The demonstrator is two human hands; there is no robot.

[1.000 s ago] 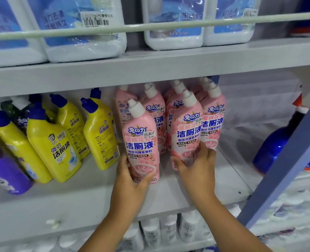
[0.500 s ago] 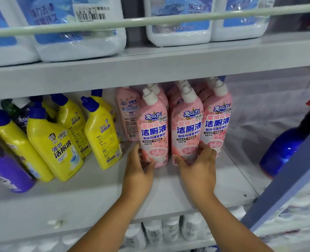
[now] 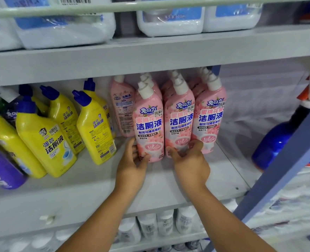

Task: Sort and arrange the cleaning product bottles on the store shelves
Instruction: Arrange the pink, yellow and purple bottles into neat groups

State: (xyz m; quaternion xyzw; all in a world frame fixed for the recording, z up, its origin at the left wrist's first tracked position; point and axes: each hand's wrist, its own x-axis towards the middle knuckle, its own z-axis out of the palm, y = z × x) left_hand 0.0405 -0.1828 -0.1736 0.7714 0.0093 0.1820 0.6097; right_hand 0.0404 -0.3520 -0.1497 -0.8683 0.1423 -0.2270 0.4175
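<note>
On the middle shelf (image 3: 214,171): three pink toilet-cleaner bottles stood upright side by side at the front of several rows of the same product.
Left hand (image 3: 132,163): fingers and thumb curled round the base of the left front pink bottle (image 3: 149,124), gripping it where it stood on the shelf.
Right hand (image 3: 190,160): thumb and fingers curled round the base of the middle front pink bottle (image 3: 179,122), fingertips reaching toward the right front pink bottle (image 3: 209,120).
Further left: one pink bottle with its back label outward (image 3: 122,108) stood behind, just beside the front row.
Yellow bottles (image 3: 94,128): blue-capped, leaning, grouped left of the pink ones.
Far left: a purple bottle (image 3: 1,171) tilted at the edge.
Upper shelf: white jugs with blue labels (image 3: 168,20).
Right: a dark blue bottle (image 3: 272,144) behind a blue upright (image 3: 285,164).
</note>
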